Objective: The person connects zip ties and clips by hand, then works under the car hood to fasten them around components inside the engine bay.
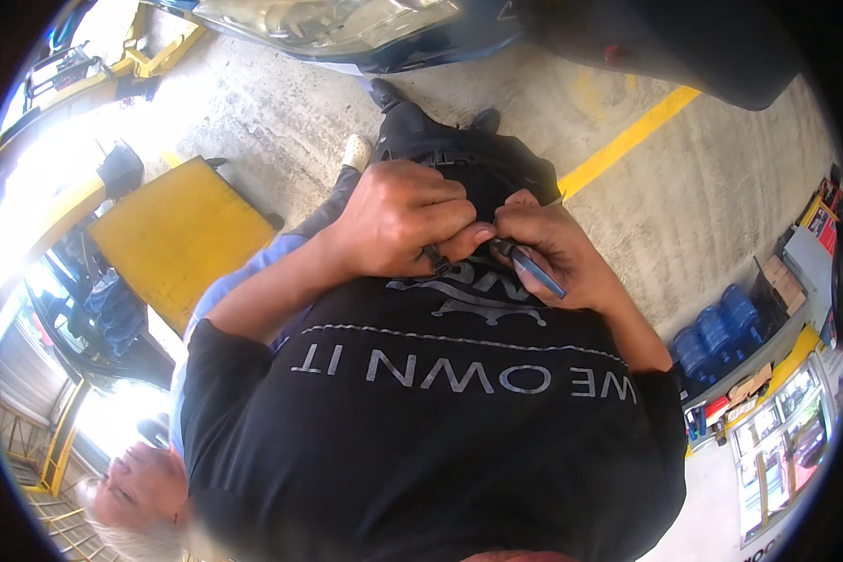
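Both of my hands are raised close together in front of my black shirt. My left hand [398, 220] is closed, its fingers curled round a small black part [435, 261] that shows below the fist; most of it is hidden. Opposite it, my right hand [548, 244] grips a slim, blue-grey handled tool [537, 273] with a dark end pointing toward the left thumb. The tool's tip meets or nearly meets the left thumb; I cannot tell whether it touches anything there.
A car's front with a headlight [347, 23] stands ahead. At left is a yellow platform [178, 234]; a person [140, 487] is close on my left. Several blue water jugs [721, 323] line the right side. A yellow line [628, 140] crosses the concrete floor.
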A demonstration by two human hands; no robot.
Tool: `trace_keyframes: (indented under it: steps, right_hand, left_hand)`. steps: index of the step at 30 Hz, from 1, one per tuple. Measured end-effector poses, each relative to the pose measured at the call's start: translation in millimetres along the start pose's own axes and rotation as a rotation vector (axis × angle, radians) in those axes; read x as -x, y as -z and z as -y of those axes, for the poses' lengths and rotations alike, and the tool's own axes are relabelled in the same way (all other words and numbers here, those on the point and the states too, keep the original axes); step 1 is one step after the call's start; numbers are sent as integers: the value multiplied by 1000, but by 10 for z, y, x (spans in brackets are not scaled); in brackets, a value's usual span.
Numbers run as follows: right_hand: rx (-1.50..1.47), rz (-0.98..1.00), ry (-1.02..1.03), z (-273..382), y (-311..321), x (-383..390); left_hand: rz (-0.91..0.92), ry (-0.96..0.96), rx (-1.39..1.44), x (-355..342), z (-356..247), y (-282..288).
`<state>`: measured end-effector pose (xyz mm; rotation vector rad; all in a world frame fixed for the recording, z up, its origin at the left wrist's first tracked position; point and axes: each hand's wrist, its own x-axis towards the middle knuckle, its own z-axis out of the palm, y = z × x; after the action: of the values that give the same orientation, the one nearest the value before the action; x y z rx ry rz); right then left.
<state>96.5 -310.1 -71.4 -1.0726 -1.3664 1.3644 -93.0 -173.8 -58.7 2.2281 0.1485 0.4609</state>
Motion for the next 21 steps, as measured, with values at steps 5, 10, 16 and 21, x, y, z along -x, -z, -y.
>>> trace_keyframes:
  steps: [5,10,16,21]
  right_hand:
    - [-67,34,-32,70,108,62]
    - [-82,84,-85,36,170,102]
    - [-382,-246,-484,106,184,16]
    - [-1072,-181,-539,46,556,-309]
  left_hand:
    - [-32,70,37,24,-28,23]
    - [-52,101,58,52,0,-2]
    - [-16,192,-20,-111,72,-20]
    - [-42,139,-60,-544,286,61]
